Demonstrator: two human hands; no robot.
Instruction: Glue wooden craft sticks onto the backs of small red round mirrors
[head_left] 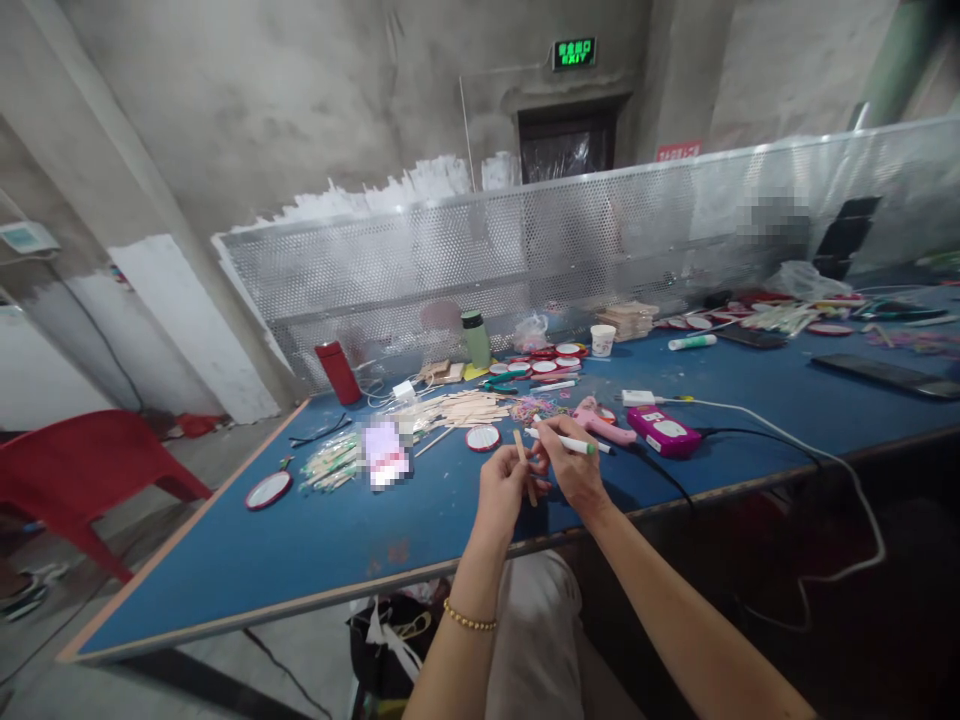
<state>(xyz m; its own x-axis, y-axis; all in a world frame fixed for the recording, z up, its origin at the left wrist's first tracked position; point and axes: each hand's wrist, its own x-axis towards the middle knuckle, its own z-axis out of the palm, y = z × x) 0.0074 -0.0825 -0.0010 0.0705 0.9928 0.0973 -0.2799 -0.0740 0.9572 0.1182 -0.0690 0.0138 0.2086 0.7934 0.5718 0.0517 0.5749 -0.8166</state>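
Observation:
Over the front of the blue table, my left hand (504,482) is closed on a flat wooden craft stick (518,446), which stands nearly upright between its fingers. My right hand (571,468) grips a white marker with a green end (576,442), its tip close to the stick's upper part. Just beyond my hands lie a small round red-rimmed disc (482,438), a heap of colourful rubber bands (537,407) and a pile of loose craft sticks (465,408). A pink glue gun (604,424) rests right of my right hand.
A purple box (664,430) with cables sits to the right on the blue table (337,560). Farther back stand a red bottle (338,373), a green bottle (475,340) and a white cup (601,340), before a perforated metal screen (420,265). A red chair (90,470) is at left.

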